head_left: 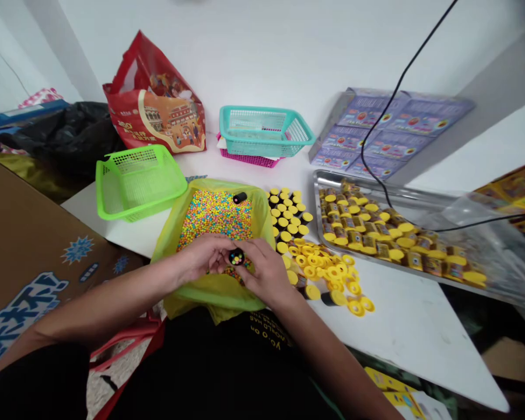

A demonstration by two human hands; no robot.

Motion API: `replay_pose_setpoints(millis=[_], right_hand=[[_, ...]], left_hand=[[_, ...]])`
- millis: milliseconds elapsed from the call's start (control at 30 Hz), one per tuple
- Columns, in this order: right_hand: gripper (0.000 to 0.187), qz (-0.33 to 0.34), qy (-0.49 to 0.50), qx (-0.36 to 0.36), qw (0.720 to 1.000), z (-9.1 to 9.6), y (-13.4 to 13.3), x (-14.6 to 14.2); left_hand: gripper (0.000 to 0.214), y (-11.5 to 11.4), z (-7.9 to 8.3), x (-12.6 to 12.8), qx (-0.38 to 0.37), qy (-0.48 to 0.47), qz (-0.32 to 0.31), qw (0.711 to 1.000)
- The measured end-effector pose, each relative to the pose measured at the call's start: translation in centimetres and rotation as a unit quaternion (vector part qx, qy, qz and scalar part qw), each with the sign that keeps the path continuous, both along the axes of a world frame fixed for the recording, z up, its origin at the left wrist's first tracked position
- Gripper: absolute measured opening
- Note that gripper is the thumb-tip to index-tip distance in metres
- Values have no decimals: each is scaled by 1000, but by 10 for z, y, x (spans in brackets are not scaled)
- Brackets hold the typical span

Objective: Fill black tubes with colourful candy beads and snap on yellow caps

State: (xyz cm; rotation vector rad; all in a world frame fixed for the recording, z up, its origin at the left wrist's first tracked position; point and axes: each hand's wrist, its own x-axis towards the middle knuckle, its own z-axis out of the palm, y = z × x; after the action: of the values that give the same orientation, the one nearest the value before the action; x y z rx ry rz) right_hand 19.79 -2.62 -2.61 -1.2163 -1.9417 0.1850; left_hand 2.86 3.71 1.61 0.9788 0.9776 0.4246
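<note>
My left hand (205, 256) and my right hand (266, 269) meet over a yellow bag (214, 291) full of small multicoloured candy beads (214, 219). Between their fingertips they hold a small black tube (237, 256), its open top showing coloured beads inside. Both hands have fingers curled round it. Another black tube (240, 198) lies on the beads at the far side of the bag. Right of the bag stand capped black tubes with yellow lids (289, 219), and a loose heap of yellow caps (332, 277) lies near my right hand.
A metal tray (459, 280) at the right holds several labelled, yellow-capped tubes. A green basket (137, 181), a teal basket (262, 131) over a pink one, a red shopping bag (157, 105), purple boxes (389, 134) and a black cable (371, 169) lie behind. A brown carton (30, 256) stands at left.
</note>
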Motion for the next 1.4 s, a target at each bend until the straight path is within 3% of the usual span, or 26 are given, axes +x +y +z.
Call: replay_pose_setpoints(millis=[133,267,367,467,567,633,733,833,1000,1167,1267,1400], right_hand=[[22,-23,87,-68,994,3,-1,-1],[13,-27,208,-168,963,4,-4,-6],[13,-28,173,-103,979,5,-12,-13],[25,-27,115,-38,992,8,-22,-5],[20,-82,89,-50,991,8,-25,34],[11,-184,41,-85,978,5,-22,74],[7,-326,-131,-224,909,-4,-11,127],[12,-327,-209,-332,860,-14,-2,153],[10,-312,-188,-340,867,-22,1,160],[7,-330,-148,-300,882,-17,-9,163],[18,-339,-53,-237,909,-11,-17,155],[25,-247,105,-141,953,3,-29,123]], left_hand=[[12,-4,-2,-7,59,3,30,998],[31,-18,-6,-11,202,-2,36,979],[33,-34,-14,-8,367,-20,14,930],[28,-45,-24,-3,510,-14,44,859],[32,-48,-32,-2,590,8,58,806],[32,-47,-34,-3,604,12,54,795],[29,-47,-37,-1,583,15,43,811],[27,-47,-39,1,534,45,45,843],[28,-47,-41,2,433,59,12,899],[29,-47,-35,5,392,39,22,919],[28,-47,-34,10,381,25,28,924],[30,-45,-36,15,341,-4,25,940]])
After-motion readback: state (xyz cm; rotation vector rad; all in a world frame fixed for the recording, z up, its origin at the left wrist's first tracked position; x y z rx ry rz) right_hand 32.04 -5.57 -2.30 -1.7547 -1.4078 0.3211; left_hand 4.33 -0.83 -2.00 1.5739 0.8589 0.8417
